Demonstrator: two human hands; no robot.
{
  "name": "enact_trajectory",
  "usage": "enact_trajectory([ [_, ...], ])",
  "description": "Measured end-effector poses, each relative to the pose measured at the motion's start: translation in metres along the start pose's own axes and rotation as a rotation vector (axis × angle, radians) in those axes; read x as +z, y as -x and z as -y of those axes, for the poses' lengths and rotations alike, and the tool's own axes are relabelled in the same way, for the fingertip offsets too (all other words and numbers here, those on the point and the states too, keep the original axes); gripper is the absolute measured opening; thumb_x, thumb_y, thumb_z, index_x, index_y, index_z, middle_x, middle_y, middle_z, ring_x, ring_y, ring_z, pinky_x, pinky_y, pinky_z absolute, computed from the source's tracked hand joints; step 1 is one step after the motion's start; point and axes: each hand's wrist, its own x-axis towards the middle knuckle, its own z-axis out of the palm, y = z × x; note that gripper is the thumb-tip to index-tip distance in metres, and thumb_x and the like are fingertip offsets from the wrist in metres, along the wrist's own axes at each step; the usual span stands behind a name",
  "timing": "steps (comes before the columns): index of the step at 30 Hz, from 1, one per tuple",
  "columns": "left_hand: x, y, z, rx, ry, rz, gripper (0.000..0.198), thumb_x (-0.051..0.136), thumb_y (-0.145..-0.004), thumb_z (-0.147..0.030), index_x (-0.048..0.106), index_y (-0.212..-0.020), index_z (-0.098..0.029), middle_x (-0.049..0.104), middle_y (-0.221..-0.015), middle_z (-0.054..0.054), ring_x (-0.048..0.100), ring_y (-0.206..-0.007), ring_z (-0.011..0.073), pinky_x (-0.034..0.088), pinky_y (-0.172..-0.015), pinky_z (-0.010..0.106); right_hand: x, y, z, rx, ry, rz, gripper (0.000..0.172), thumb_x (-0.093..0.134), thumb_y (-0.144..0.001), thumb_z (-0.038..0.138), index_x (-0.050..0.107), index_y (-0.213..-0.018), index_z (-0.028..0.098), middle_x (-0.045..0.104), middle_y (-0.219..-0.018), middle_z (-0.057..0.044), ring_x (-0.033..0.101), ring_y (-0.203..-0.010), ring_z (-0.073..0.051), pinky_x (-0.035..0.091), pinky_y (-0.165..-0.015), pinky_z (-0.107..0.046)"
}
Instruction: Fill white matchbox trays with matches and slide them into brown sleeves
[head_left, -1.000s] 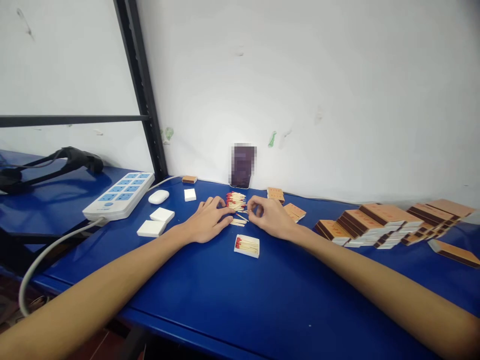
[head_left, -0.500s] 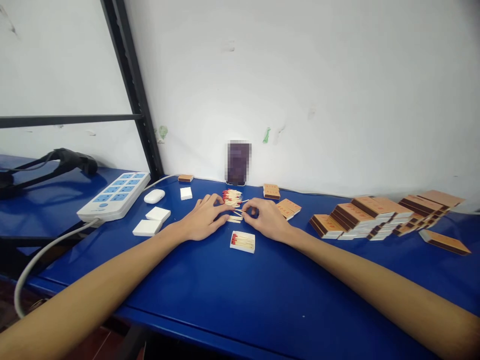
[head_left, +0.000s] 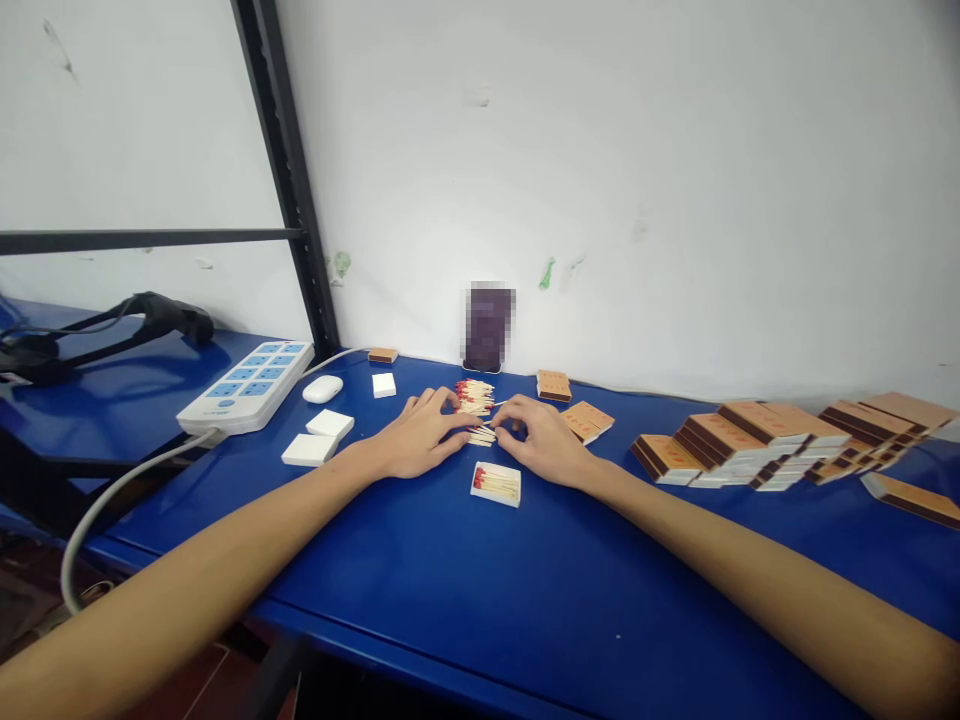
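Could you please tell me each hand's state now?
Left hand: curled over, at the matches; cannot tell if holding any.
Right hand: curled, beside them; cannot tell either.

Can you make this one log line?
left hand: at loose matches | right hand: at loose matches | tray: holds more matches

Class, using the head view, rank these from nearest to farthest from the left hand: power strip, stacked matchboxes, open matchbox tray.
From the left hand:
1. Open matchbox tray, close by, to its right.
2. Power strip, off to the left.
3. Stacked matchboxes, far to the right.
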Motion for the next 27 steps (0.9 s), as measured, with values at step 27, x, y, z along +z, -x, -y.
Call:
enact_trajectory([
  [27,-0.0032,0.0002,-0.0009,-0.042,-0.025,-0.053,0.044,0.031,-0.097,-0.048,0.052,-0.13,-0.029,0.047,-0.116,0.009,0.045,-0.102,0.0263,0.037,-0.09,0.048,0.0001,-0.0001,-0.0007,0.07,0.12,0.027,0.018,0.05,-0.084,0.014,0.067,-0.083,0.02,0.064,-0.081,-0.004,0.053,-0.078,-0.018,0.04,-0.072,-0.031],
])
